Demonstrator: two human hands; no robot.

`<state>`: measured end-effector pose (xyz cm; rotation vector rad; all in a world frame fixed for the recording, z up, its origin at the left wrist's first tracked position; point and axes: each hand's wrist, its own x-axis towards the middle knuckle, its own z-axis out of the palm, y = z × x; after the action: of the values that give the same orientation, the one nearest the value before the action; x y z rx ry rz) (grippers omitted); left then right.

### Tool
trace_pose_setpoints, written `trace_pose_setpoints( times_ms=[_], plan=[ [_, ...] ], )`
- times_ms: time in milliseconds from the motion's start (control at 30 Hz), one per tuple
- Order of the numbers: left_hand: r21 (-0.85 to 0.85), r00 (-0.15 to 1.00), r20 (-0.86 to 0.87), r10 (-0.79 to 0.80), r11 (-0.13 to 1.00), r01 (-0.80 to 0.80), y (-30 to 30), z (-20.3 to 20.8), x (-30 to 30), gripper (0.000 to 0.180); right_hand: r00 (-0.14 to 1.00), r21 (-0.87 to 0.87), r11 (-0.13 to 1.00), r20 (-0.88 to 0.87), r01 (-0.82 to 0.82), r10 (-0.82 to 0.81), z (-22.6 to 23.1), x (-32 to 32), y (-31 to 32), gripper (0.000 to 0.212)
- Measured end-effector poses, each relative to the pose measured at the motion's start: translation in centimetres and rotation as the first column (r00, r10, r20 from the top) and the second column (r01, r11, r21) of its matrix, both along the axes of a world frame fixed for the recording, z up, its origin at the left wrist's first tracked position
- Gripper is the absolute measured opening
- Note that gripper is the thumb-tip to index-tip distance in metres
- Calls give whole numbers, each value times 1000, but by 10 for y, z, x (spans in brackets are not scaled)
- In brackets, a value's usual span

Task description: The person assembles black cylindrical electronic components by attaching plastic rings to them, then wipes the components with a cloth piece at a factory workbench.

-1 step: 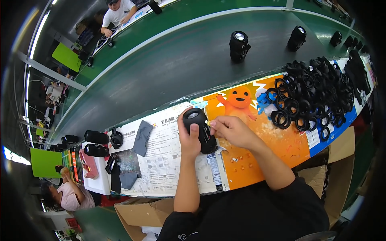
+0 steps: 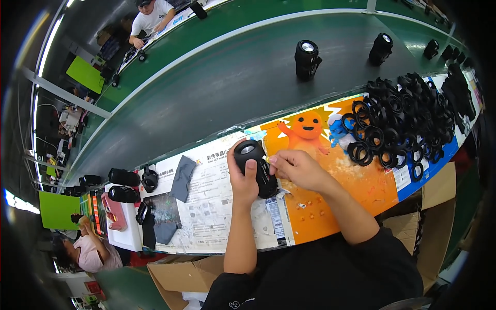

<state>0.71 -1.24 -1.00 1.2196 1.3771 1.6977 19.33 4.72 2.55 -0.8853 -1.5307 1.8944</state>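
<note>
My left hand (image 2: 244,178) is wrapped round a black cylindrical speaker (image 2: 266,181), its thumb on the near side. The speaker stands tilted over the work surface, its round end with a silver disc facing up. At its right side, my right hand (image 2: 294,168) pinches a small yellow and white piece (image 2: 267,159) between thumb and fingers. That piece lies against or very close to the speaker's side; its exact kind is too small to tell. Below the hands lies a white printed sheet (image 2: 206,222), beside an orange board (image 2: 341,201).
A heap of black rings (image 2: 398,121) covers the right of the bench. On the dark conveyor belt (image 2: 206,98) stand a black speaker (image 2: 307,59) and another (image 2: 381,49). Grey cloths (image 2: 183,178) and more black speakers (image 2: 124,176) lie left. Cardboard boxes (image 2: 181,279) sit below; co-workers are beyond.
</note>
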Motion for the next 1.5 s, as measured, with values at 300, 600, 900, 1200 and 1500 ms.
trace_pose_setpoints(
  times_ms=[300,600,900,1200,1500],
  plan=[
    [14,990,131,-55,998,54,-2,-3,-7,67,944,594,789,143,158,-297,10,-7,-15,23],
    [61,981,137,-138,990,131,-4,16,-2,84,963,-117,982,-247,-145,113,-7,0,-2,22],
    [109,978,158,-139,986,123,-6,26,4,91,982,247,952,-84,182,-166,13,-5,-20,27],
    [30,972,118,-204,979,201,-14,27,-12,92,976,668,737,83,97,-203,24,7,-11,27],
    [55,950,205,-234,972,228,-16,36,-7,94,973,587,780,-76,219,-216,21,-6,-28,18]
  ],
)
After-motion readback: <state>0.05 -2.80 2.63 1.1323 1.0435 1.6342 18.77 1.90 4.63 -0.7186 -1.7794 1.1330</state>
